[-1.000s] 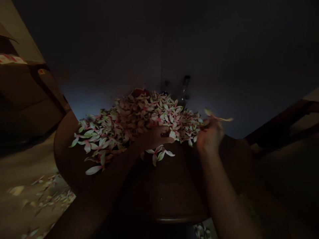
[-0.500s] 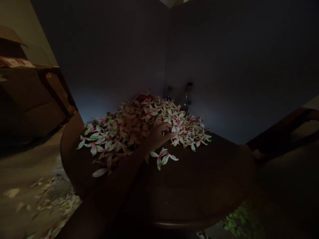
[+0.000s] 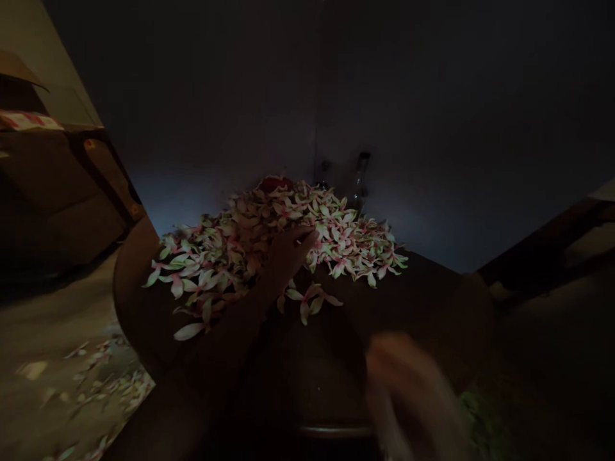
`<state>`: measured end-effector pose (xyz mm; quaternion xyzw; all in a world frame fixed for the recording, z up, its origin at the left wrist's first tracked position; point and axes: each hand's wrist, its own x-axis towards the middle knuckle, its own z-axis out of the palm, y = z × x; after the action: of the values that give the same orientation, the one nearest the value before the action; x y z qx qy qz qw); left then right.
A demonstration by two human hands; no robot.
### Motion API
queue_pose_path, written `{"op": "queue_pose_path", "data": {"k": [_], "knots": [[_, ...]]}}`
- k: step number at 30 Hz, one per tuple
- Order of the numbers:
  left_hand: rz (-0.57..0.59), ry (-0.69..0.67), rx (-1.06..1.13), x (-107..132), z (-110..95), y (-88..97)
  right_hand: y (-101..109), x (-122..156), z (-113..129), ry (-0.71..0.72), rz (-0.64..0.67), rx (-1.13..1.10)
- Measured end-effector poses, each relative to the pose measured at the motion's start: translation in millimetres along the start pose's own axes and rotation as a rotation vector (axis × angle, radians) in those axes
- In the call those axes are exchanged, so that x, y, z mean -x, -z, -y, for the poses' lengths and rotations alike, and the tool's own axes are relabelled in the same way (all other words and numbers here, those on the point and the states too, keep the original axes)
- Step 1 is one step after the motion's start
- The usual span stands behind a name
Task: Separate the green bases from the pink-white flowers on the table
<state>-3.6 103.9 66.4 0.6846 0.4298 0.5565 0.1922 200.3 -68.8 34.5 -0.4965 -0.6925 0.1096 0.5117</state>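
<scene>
A heap of pink, white and green flowers point(image 3: 346, 240) covers the back of a dark round table point(image 3: 423, 301). My left hand point(image 3: 288, 251) reaches into the front of the heap, its thumb and index finger drawn together at a flower's petals. Shadow hides its other fingers. Just in front of it, a few loose flowers point(image 3: 307, 302) lie apart from the heap. My right hand point(image 3: 413, 390), smeared by motion, is over the table's near right side. A pale streak shows beneath it, too blurred to name, and its grip cannot be made out.
A clear glass bottle point(image 3: 358, 186) stands behind the heap against the dark wall, near a red object point(image 3: 276, 184). Cardboard boxes point(image 3: 62, 179) are at left. More flowers point(image 3: 127, 387) lie low on the left, and green leaves point(image 3: 480, 416) low on the right.
My left hand has moved slightly left and back, its thumb and index finger coming closer together. My right hand has come into view at lower right.
</scene>
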Motion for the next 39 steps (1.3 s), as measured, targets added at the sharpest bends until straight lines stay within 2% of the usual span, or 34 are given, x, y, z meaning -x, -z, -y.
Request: {"op": "queue_pose_path", "data": {"k": [1,4,5,7,10,13,18,22,27,34,36,39], "knots": [[-0.041,0.004,-0.019,0,-1,1.3,-13,-35,2,0.094,-0.106,-0.053],[-0.098,-0.023,-0.097,1,-4,2.9,-55,-126,-4,0.149,-0.13,-0.227],[-0.092,-0.042,-0.13,1,-5,2.1,-66,-145,-10,0.127,-0.125,-0.285],[-0.044,-0.094,-0.205,3,-7,-1.7,-82,-162,-25,0.044,-0.073,-0.409],[0.087,-0.197,-0.285,6,-7,-9.8,-88,-151,-42,-0.02,-0.004,-0.477],[0.153,-0.228,-0.239,8,-6,-12.8,-83,-139,-42,-0.033,-0.021,-0.466],[0.122,-0.166,-0.149,7,-5,-7.8,-83,-143,-37,-0.05,0.068,-0.539],[0.115,-0.104,-0.103,9,-4,-10.8,-84,-145,-43,-0.078,0.066,-0.521],[0.011,-0.09,-0.099,8,-1,-12.8,-84,-144,-43,-0.14,0.045,-0.548],[0.07,-0.073,-0.074,4,-2,-9.7,-88,-145,-45,-0.141,-0.017,-0.665],[0.072,-0.082,-0.121,4,-2,-8.6,-89,-146,-47,-0.147,-0.015,-0.698],[-0.015,-0.123,-0.287,4,0,-6.2,-90,-147,-50,-0.15,-0.03,-0.692]]}}
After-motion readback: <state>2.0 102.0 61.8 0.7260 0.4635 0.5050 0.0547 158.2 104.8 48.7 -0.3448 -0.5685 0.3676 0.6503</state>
